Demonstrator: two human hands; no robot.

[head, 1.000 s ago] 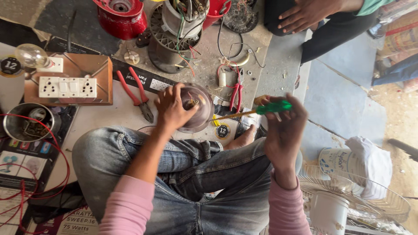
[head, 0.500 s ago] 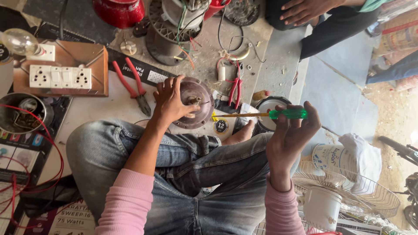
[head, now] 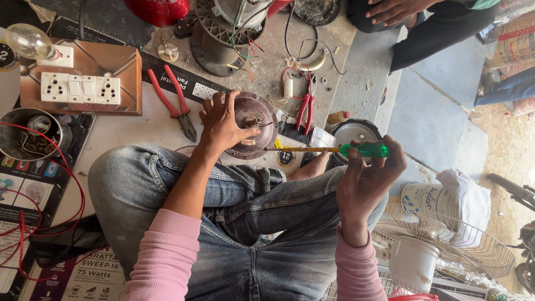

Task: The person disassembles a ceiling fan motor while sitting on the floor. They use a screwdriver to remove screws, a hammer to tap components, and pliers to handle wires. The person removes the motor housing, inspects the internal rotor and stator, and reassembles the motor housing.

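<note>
Seated cross-legged on the floor, the person has the left hand spread over one round, dark motor housing, fingers curled on its rim and thumb pressed near the short shaft at its centre, so that hand is gripping the housing firmly. The right hand is closed around the green handle of one screwdriver, whose yellow shank runs out level to the left and whose tip meets the housing's near edge.

Just left of the left hand lies one pair of red-handled pliers on white card. Just right of the housing sits a second red-handled tool, a pair of cutters. Further left of the left hand, one wooden switchboard carries two sockets, two switches and one clear bulb. Below it stands one metal cup with red wires looping out of it.

Below the right hand, one white wire fan guard lies flat. Far above it, another person's hand rests on a dark trouser leg.
</note>
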